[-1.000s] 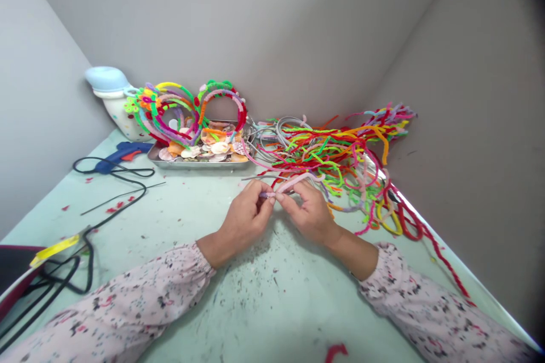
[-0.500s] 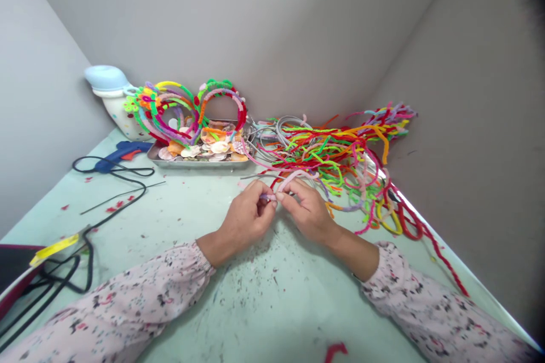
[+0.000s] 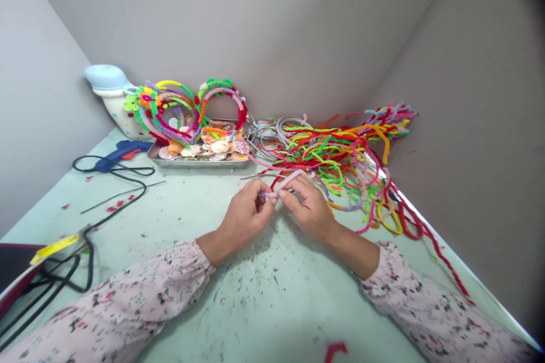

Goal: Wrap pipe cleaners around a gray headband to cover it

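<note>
Close together over the middle of the table, both my hands pinch a pale pink and lilac pipe cleaner (image 3: 293, 176). My left hand (image 3: 246, 212) is closed, thumb against forefinger, on its lilac end. Thumb and fingers of my right hand (image 3: 307, 204) are closed on the pink part, whose bent length arches above the knuckles. A short red piece shows just behind the fingertips. Just beyond the right hand lies a tangled heap of coloured pipe cleaners (image 3: 323, 150). How the held strands wrap round each other is too small to make out.
Headbands wound in pipe cleaner (image 3: 221, 88) stand in a metal tray (image 3: 200, 164) of seashells. To its left are a blue glue gun (image 3: 117, 154), its black cord (image 3: 136, 198) and a white bottle with a blue lid (image 3: 113, 93). A red scrap (image 3: 335, 350) lies near the front edge.
The pink length of pipe cleaner has swung slightly left and more of it shows between my fingertips. My right fingers have shifted a little; my left hand stays nearly in place.
</note>
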The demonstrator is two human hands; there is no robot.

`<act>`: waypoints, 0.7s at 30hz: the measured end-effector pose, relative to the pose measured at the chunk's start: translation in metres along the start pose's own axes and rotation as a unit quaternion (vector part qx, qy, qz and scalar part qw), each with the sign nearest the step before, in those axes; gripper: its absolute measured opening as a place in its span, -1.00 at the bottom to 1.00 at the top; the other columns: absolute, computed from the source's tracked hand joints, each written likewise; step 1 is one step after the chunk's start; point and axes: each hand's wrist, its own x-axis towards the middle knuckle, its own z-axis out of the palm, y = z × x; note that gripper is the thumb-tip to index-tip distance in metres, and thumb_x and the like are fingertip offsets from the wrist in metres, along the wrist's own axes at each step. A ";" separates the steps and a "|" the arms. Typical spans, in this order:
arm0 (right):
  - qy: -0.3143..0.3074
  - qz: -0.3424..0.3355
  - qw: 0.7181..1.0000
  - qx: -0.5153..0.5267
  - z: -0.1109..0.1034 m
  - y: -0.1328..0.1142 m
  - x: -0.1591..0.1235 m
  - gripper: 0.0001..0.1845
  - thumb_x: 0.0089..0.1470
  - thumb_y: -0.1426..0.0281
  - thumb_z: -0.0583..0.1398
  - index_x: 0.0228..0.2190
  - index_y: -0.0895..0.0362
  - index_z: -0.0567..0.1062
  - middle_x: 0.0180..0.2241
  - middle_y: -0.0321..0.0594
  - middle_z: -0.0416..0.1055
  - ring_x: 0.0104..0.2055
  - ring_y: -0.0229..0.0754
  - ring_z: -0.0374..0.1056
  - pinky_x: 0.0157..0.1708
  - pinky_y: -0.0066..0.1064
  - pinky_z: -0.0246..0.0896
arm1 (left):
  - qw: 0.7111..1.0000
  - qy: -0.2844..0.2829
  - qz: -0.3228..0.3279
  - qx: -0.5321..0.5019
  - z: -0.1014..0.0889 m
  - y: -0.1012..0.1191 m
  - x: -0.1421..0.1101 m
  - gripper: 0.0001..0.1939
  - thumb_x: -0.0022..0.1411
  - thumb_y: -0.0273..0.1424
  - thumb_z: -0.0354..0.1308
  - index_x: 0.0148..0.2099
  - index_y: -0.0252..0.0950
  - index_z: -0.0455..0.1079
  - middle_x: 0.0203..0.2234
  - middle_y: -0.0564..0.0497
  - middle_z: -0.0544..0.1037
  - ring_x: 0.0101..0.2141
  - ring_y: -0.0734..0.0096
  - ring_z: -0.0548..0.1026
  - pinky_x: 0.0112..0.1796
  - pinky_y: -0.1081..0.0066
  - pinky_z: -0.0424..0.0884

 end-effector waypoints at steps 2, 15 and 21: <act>0.000 -0.003 1.000 -0.003 0.000 0.001 0.000 -0.89 0.12 0.43 0.12 -0.44 0.10 0.42 -0.43 -0.26 0.34 -0.29 -0.17 0.26 -0.23 -0.31 0.13 | 1.000 0.002 0.003 0.000 0.000 0.000 0.000 -0.89 0.22 -0.33 0.05 -0.26 -0.28 0.26 -0.52 0.11 0.33 -0.53 0.51 0.26 -0.50 0.50 0.17; -0.021 0.004 1.000 0.013 0.001 0.000 0.000 -0.86 0.12 0.44 0.12 -0.48 0.11 0.39 -0.44 -0.28 0.33 -0.31 -0.19 0.25 -0.22 -0.32 0.13 | 1.000 -0.010 -0.009 0.007 -0.001 0.001 0.000 -0.87 0.22 -0.33 0.04 -0.32 -0.28 0.24 -0.57 0.15 0.29 -0.55 0.53 0.23 -0.50 0.49 0.14; -0.018 0.004 1.000 0.016 0.001 0.000 0.000 -0.90 0.07 0.46 0.14 -0.48 0.10 0.39 -0.44 -0.27 0.35 -0.31 -0.18 0.27 -0.23 -0.32 0.14 | 1.000 -0.006 -0.013 0.006 -0.001 0.003 0.000 -0.88 0.20 -0.34 0.05 -0.33 -0.27 0.23 -0.58 0.16 0.28 -0.55 0.53 0.22 -0.50 0.50 0.13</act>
